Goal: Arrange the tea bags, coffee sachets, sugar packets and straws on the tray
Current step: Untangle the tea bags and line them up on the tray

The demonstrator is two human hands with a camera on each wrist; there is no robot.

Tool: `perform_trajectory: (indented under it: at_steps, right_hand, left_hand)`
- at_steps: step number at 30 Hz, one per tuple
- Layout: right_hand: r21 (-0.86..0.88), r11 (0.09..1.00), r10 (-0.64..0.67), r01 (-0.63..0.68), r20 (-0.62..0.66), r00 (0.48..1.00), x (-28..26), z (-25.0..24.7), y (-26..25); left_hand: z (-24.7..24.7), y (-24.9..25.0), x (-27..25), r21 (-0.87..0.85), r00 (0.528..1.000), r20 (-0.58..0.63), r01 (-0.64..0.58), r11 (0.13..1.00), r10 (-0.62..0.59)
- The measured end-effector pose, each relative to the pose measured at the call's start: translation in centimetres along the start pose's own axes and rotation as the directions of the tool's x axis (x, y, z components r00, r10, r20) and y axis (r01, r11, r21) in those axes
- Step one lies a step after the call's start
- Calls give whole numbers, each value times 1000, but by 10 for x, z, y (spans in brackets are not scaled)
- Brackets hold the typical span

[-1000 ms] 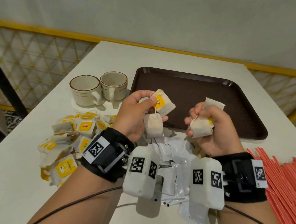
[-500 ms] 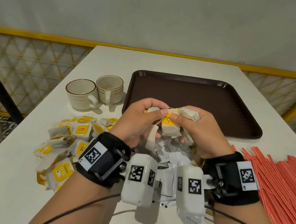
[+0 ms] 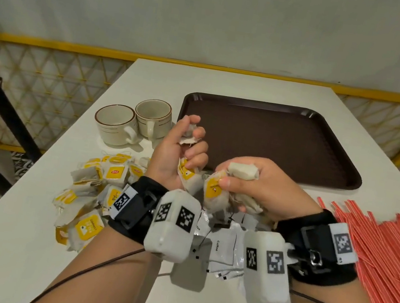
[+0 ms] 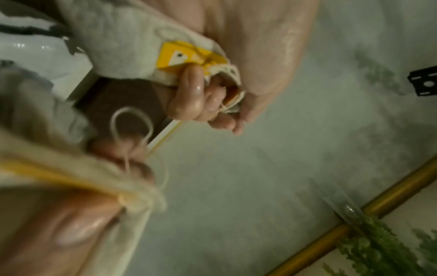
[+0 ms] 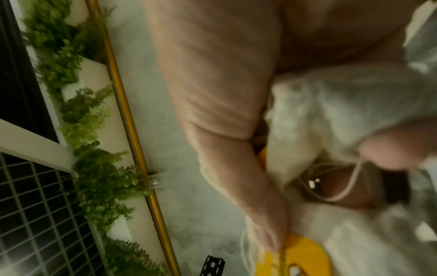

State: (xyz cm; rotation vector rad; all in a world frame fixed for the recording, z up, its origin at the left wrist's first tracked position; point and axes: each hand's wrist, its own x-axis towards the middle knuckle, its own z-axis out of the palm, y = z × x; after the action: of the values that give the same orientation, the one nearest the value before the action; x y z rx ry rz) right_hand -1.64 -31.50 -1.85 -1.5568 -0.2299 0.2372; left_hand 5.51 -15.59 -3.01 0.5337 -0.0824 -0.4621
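On the desk your brown tray sits past both hands. Your left hand grips tea bags, fingers curled; your right hand clutches more. Straws lie right, loose tea bag pile left.

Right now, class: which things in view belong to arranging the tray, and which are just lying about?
Belong:
- tray
- tea bags held in the left hand and right hand
- loose tea bags
- coffee sachets
- straws

Lying about:
- two cups
- table
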Motion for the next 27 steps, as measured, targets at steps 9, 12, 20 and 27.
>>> perform_trajectory:
  at_steps: [9,12,20,27]
  right_hand:
    - [-84,996,20,-20,5,1000,10,16,10]
    - [-111,994,-2,-1,-27,1000,12,15,12]
    - [111,986,-77,121,-344,936,12,-9,10]
    - [49,995,-61,90,-427,902,17,-12,18]
  left_hand:
    - [14,-13,-6,147,973,19,-228,962,228]
    - [13,-11,-5,329,945,54,-323,888,323]
    - [-3,1,-5,743,981,175,-185,644,80]
    - [-4,-8,1,813,967,148,-240,530,209]
